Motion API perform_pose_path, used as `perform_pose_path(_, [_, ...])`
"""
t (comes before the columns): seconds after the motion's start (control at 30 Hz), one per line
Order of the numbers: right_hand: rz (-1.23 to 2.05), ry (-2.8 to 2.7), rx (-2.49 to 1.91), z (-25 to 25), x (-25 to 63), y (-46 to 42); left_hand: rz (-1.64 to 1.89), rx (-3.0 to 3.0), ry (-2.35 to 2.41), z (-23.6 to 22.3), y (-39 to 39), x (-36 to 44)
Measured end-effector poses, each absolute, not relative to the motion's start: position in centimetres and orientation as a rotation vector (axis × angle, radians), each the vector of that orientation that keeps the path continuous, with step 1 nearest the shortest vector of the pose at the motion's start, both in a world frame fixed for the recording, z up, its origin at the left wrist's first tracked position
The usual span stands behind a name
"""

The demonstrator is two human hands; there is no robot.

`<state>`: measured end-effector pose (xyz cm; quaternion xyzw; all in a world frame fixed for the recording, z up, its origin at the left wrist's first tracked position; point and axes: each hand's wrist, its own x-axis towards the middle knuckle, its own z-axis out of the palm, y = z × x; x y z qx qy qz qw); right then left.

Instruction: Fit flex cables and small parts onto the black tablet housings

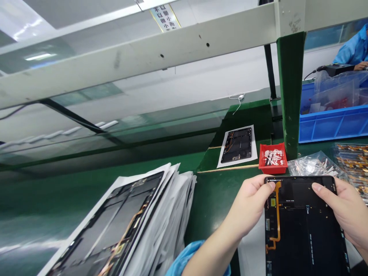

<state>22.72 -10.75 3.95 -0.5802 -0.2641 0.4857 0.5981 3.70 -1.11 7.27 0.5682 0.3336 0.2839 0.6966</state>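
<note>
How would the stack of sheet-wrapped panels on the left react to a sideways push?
The stack would probably shear rather than move as a block: its layers already fan out unevenly. The white sheets look floppy, with wavy, curled edges. The top panel looks thin but fairly stiff; its exposed orange strip could snag.

On the right, a blue bin [333,124] holding clear plastic bags [339,92] sits beside a green post [291,96]. Beyond it is a person [353,48] in blue. A red tray [273,170] of small pieces [273,157] stands near the post's foot, and a pale beam [172,53] crosses below a sign [165,18].
</note>
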Motion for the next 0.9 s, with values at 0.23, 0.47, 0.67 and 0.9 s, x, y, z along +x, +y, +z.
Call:
perform_pose_path(0.23, [1.120, -0.562, -1.352, 3.96, 22.55, -10.72, 0.635, 1.304, 0.750, 7.44, -1.17, 3.85])
perform_pose_path(0.47, [1.136, -0.580, -1.351, 4.10, 22.63, -10.76, 0.637, 1.318, 0.745, 7.32, -1.15, 3.99])
perform_pose_path(0.67, [1.112, -0.605, -1.367, 3.79, 22.60, -10.80, 0.654, 1.363, 0.843, 6.97, -1.28, 4.16])
perform_pose_path(0.9, [1.175, -0.635, -1.357, 3.44, 22.90, -10.74, 0.724, 1.390, 0.911, 6.70, -1.32, 4.42])
